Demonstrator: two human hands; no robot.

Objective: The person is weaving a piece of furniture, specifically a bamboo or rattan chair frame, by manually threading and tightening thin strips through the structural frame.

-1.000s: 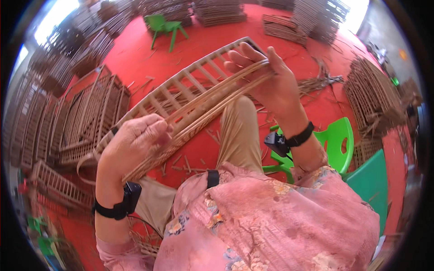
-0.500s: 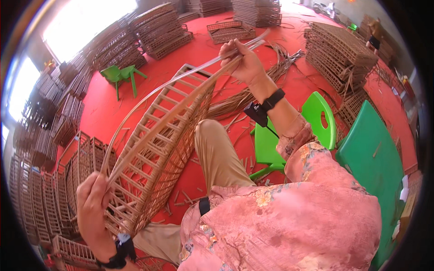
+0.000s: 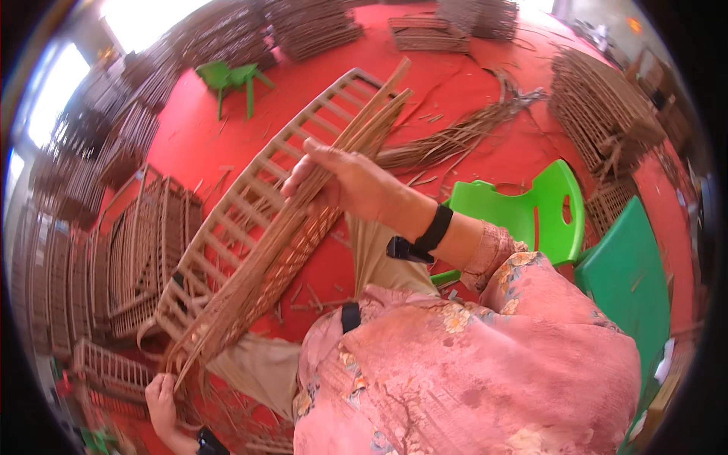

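Cane strips (image 3: 274,236) lie bundled along the slatted basket (image 3: 287,259), which slants before the knees. The right hand (image 3: 337,180) is clasped around them; the left hand (image 3: 160,394) is at their lower end, its grip too small to tell. The basket's slats and weave look largely formed; the strips' upper ends jut free, seemingly not yet worked in. Beyond, a loose sheaf (image 3: 447,145) lies on the red floor (image 3: 364,42).

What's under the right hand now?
Long flat strips pass under the right hand, overlapping the slatted woven frame in this view. The hand covers a stretch of them, so whatever lies directly beneath it cannot be seen.
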